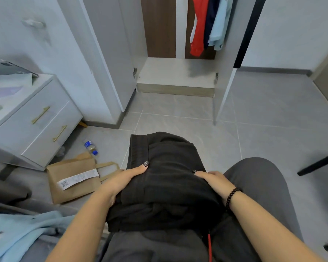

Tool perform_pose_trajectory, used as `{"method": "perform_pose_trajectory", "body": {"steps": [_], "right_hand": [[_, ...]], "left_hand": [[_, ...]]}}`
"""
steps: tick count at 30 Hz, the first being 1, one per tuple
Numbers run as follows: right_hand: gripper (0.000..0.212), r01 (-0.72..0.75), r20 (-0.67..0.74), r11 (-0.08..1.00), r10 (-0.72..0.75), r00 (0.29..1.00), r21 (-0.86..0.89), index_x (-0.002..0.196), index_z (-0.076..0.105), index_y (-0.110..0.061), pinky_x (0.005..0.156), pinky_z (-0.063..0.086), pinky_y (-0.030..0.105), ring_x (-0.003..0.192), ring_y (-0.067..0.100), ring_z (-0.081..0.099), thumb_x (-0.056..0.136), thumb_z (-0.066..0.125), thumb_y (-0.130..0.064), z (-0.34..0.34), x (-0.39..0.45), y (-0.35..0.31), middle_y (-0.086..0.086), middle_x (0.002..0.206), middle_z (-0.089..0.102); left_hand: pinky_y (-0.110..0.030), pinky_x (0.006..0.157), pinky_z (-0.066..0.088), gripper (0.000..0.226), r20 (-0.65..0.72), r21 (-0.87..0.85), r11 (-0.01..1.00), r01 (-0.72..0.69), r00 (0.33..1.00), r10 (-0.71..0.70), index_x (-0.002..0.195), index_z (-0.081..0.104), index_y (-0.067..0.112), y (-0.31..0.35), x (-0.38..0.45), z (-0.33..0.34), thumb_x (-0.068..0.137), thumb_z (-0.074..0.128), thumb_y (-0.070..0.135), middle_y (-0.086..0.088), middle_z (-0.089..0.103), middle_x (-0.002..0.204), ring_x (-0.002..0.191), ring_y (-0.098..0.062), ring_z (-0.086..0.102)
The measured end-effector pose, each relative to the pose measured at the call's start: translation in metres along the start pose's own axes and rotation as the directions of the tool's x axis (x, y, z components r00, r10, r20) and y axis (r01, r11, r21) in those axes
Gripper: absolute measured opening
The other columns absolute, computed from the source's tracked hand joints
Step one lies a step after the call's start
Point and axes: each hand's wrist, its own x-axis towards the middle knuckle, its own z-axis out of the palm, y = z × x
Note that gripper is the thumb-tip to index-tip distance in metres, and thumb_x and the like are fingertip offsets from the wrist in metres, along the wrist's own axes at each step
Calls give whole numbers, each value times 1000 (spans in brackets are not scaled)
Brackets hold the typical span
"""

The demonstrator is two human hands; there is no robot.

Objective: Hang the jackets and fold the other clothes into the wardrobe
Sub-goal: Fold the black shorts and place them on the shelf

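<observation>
Hands, left and right, grip folded black garment; paper bag's receipt label unreadable.

Even, cool indoor light; soft shadows; slight blur throughout; wide-angle bending at edges.
</observation>
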Motion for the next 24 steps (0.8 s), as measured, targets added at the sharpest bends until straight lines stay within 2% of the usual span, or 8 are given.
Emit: {"method": "perform_pose_trajectory", "body": {"steps": [3, 6, 9, 11, 17, 20, 22, 24], "right_hand": [[57, -218, 268, 944, 149, 952, 248, 113, 69, -6, 84, 57, 40, 97, 29, 69, 67, 81, -39, -5, -10, -2, 14, 108, 71], [50, -223, 406, 924, 84, 910, 311, 111, 71, -5, 82, 56, 37, 100, 29, 68, 69, 80, -30, -12, -15, -2, 15, 110, 71], [46, -201, 429, 901, 18, 903, 384, 108, 71, -2, 94, 51, 42, 105, 32, 65, 69, 79, -25, -17, -17, -4, 18, 112, 69], [35, -172, 446, 891, -37, 894, 419, 98, 75, -1, 82, 56, 39, 93, 29, 69, 68, 75, -19, -17, -18, -6, 18, 105, 71], [28, -141, 457, 863, -113, 882, 485, 94, 74, 5, 85, 54, 40, 89, 32, 69, 71, 69, -10, -27, -10, -23, 22, 101, 70], [25, -113, 435, 822, -174, 883, 559, 91, 73, 6, 73, 58, 39, 81, 32, 70, 68, 66, -1, -37, 2, -38, 23, 92, 70], [35, -95, 412, 817, -183, 893, 569, 100, 70, 6, 69, 58, 39, 82, 33, 70, 65, 66, 2, -49, 15, -50, 24, 95, 70], [48, -65, 378, 845, -167, 911, 531, 114, 64, 3, 81, 56, 45, 93, 36, 69, 66, 65, 4, -62, 33, -64, 24, 105, 69]], "left_hand": [[-34, 74, 56, 76, -29, -78, 996, 30, 999, -32, 105, 71, 7, -3, -1, -2, 46, 86, 52, -12, 76, 92, 83, -26, 74], [-35, 70, 58, 67, -13, -165, 984, 61, 998, -64, 102, 74, 4, -5, -3, -8, 49, 87, 43, -16, 75, 95, 83, -29, 74], [-34, 54, 58, 44, 48, -251, 966, 62, 998, -51, 86, 79, 4, -3, -7, -10, 53, 84, 33, -20, 74, 96, 77, -32, 74], [-35, 54, 58, 45, 56, -282, 959, 15, 998, 1, 97, 75, 3, -1, -9, -10, 59, 81, 26, -21, 73, 98, 80, -33, 73], [-49, 81, 58, 68, 210, -339, 939, -62, 968, 140, 126, 57, 8, 27, 0, -11, 63, 85, 7, -22, 67, 118, 107, -39, 66], [-51, 86, 56, 79, 230, -332, 939, -91, 958, 174, 130, 54, 15, 50, 18, -4, 57, 84, 7, -19, 66, 122, 110, -38, 64], [-52, 91, 53, 80, 227, -329, 939, -97, 958, 178, 132, 52, 16, 66, 36, 4, 58, 82, 5, -19, 65, 123, 111, -38, 64], [-52, 97, 50, 85, 219, -312, 945, -102, 960, 176, 133, 52, 17, 84, 58, 13, 54, 84, 9, -18, 65, 124, 112, -37, 63]]}}
